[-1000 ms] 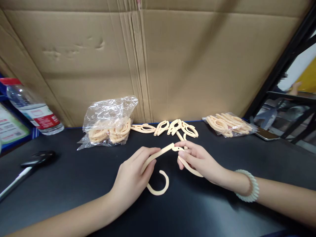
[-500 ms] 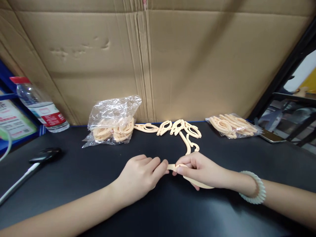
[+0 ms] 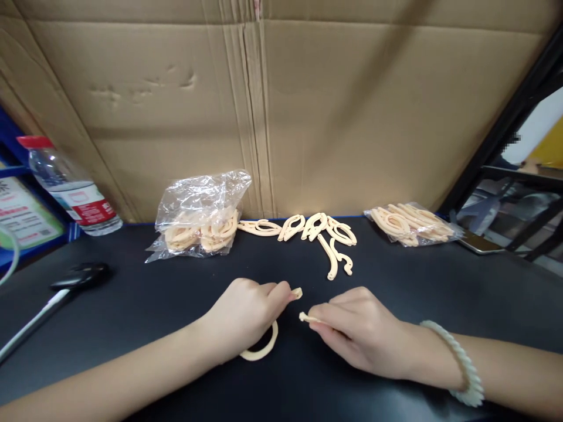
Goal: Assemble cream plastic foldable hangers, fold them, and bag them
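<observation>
My left hand [image 3: 253, 310] is closed around a beige hanger piece [image 3: 260, 353]; its curved loop shows below the palm and its short end pokes out past the fingertips. Between thumb and fingers, my right hand [image 3: 358, 328] pinches another slim beige hanger piece [image 3: 304, 317], mostly hidden by the hand. The tips of the two pieces point at each other with a small gap between. Just beyond my hands lies a partly unfolded beige hanger [image 3: 331, 261]. Behind it, folded beige hangers [image 3: 315, 227] lie in a row.
A clear bag of beige hangers [image 3: 202, 231] stands at the back left, another bag [image 3: 411, 223] at the back right beside a phone [image 3: 481, 243]. Further left are a water bottle [image 3: 83, 193] and a black device with a white cable [image 3: 81, 275]. Cardboard [image 3: 352, 105] walls the back.
My hands have come apart; the pieces that met between them now show a gap. My right hand has turned and moved toward me. A curved loop now shows under my left hand.
</observation>
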A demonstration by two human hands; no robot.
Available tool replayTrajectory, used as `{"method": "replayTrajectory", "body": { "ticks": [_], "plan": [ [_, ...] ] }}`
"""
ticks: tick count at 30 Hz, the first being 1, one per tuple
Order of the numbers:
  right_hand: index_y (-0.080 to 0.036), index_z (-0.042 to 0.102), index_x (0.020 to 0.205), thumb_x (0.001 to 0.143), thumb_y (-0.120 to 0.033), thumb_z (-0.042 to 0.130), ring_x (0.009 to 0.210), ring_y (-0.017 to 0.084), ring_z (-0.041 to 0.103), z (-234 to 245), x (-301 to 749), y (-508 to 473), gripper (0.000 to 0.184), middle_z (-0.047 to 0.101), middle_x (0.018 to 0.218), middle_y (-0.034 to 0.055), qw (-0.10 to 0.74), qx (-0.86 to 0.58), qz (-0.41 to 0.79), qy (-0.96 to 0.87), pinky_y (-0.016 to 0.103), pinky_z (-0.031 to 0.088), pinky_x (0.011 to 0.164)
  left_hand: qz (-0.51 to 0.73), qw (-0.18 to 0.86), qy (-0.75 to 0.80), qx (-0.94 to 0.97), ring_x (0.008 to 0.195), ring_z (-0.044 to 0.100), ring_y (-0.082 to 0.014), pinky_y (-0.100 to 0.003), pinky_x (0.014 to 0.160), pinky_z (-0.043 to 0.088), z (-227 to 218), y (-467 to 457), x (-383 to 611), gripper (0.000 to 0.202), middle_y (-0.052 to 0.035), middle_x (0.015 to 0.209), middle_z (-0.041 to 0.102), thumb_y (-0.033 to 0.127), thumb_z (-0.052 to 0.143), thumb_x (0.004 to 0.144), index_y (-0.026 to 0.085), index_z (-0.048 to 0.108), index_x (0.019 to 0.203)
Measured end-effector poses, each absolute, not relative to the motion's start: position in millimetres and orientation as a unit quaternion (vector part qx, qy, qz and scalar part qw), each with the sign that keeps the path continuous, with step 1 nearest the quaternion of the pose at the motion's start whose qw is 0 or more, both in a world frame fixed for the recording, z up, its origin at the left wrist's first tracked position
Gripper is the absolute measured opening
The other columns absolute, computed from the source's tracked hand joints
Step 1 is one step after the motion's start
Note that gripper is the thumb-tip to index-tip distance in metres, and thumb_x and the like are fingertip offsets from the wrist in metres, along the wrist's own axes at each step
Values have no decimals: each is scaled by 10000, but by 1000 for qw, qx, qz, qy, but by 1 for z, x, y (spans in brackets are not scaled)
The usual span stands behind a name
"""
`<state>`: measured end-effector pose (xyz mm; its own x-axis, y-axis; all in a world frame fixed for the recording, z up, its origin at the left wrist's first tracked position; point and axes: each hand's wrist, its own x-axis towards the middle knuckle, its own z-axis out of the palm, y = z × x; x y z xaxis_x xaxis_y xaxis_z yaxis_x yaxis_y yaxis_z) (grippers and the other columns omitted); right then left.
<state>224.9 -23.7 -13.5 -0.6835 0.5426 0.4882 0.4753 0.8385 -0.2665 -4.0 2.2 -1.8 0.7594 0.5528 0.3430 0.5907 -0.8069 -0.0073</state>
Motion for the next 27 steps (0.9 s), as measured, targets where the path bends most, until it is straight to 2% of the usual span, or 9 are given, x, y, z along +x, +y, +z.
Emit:
{"method": "replayTrajectory", "body": {
  "ticks": [3, 6, 9, 13, 17, 19, 21, 24, 27],
  "plan": [
    [-166, 622, 954, 977, -204, 428, 539, 119, 568, -14, 227, -19, 199, 652, 679, 22, 311, -282, 67, -905, 247, 384, 521, -241, -155, -405, -868, 446, 467, -111, -218, 458, 313, 0, 6, -5, 336, 52, 528, 482, 322, 358, 992, 200, 512, 720],
    [-180, 621, 939, 965, -198, 455, 598, 116, 582, -13, 229, -12, 169, 657, 724, 23, 353, -292, 83, -885, 234, 412, 551, -287, -363, -452, -762, 401, 448, -102, -196, 411, 341, -1, 12, -5, 369, 65, 509, 469, 469, 379, 967, 198, 543, 778],
    [-177, 624, 950, 950, -182, 489, 609, 116, 552, -9, 231, -9, 135, 627, 728, 25, 406, -281, 85, -865, 237, 430, 562, -305, -489, -451, -681, 331, 430, -84, -177, 350, 322, -5, 18, -7, 418, 75, 503, 492, 574, 412, 928, 190, 539, 826],
    [-193, 628, 945, 919, -152, 535, 677, 146, 589, 0, 243, -1, 105, 646, 790, 44, 453, -294, 51, -840, 273, 474, 601, -322, -507, -446, -664, 343, 458, -71, -159, 366, 332, -5, 19, -9, 426, 66, 517, 532, 584, 460, 912, 174, 542, 830],
    [-215, 640, 920, 887, -113, 557, 834, 190, 638, 12, 262, 17, 135, 667, 901, 60, 496, -314, -47, -808, 340, 515, 761, -323, -508, -442, -665, 366, 482, -71, -160, 391, 348, -2, 18, -9, 409, 61, 529, 553, 561, 464, 922, 170, 545, 834],
    [-197, 646, 930, 871, -94, 550, 883, 197, 634, 13, 271, 27, 153, 656, 954, 78, 490, -325, -71, -806, 349, 510, 803, -327, -512, -439, -662, 367, 487, -75, -165, 394, 352, -1, 18, -9, 404, 61, 522, 553, 557, 470, 919, 170, 542, 827],
    [-174, 646, 912, 834, -48, 517, 865, 192, 628, 9, 276, 36, 197, 644, 950, 85, 435, -347, -49, -829, 337, 508, 781, -329, -513, -438, -661, 362, 485, -76, -168, 394, 353, -1, 18, -9, 403, 61, 515, 553, 555, 475, 916, 169, 542, 822],
    [-167, 632, 805, 708, 52, 421, 760, 168, 608, -2, 279, 46, 319, 629, 822, 46, 307, -393, 21, -867, 300, 490, 702, -329, -512, -437, -662, 362, 485, -76, -170, 392, 349, -2, 18, -9, 409, 59, 518, 559, 560, 474, 913, 168, 548, 824],
    [-164, 607, 740, 622, 82, 370, 704, 152, 580, -11, 279, 50, 361, 608, 757, 26, 269, -432, 52, -859, 281, 469, 672, -333, -508, -437, -664, 362, 481, -77, -172, 391, 346, -2, 18, -9, 416, 59, 515, 560, 567, 473, 909, 168, 552, 824]
  ]
}}
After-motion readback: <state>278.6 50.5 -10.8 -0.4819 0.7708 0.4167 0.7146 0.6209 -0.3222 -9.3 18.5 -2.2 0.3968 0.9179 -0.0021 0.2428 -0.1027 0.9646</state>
